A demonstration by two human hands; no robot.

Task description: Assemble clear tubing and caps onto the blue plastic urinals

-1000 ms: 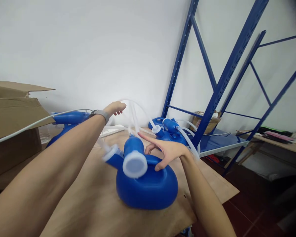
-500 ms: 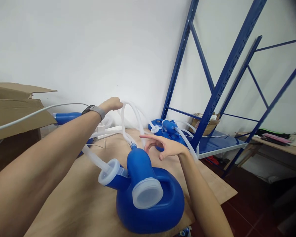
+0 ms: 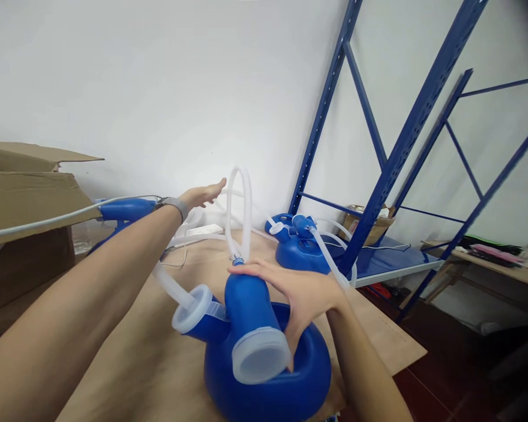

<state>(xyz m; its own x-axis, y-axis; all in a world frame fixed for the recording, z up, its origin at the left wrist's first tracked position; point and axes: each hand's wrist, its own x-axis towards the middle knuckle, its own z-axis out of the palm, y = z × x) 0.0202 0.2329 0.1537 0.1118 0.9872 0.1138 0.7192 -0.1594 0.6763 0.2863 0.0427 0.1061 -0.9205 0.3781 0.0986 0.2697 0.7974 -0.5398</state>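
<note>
Head view: we find the blue jug (image 3: 264, 403) at the near edge of the scene, resting on the brown tabletop (image 3: 158, 375) between our two forearms. A blue cylinder (image 3: 249, 302) lies over the jug, its wide white cap (image 3: 261, 356) facing us and its narrow neck pointing toward the wall (image 3: 158, 88). Our right hand (image 3: 301, 293) is spread along the right side of the cylinder: the index finger reaches across near the neck, and the thumb points down beside the white cap. We note contact with the cylinder; whether the fingers grip firmly we cannot tell. Our left hand (image 3: 206, 194), a gray wristband (image 3: 176, 206) behind it, is raised with fingers extended and open, holding nothing. Its fingertips are just beside a clear tube (image 3: 247, 214), which stands in a tall loop above the neck; touch cannot be confirmed. Left of the cylinder, a ribbed hose (image 3: 169, 286) enters the white lid (image 3: 191, 310) of the jug's side spout. Beyond, we record a white power strip (image 3: 206, 232), a second blue jug (image 3: 297, 255) near the blue rack (image 3: 365, 105), and a cardboard box (image 3: 24, 202) at far left.
</note>
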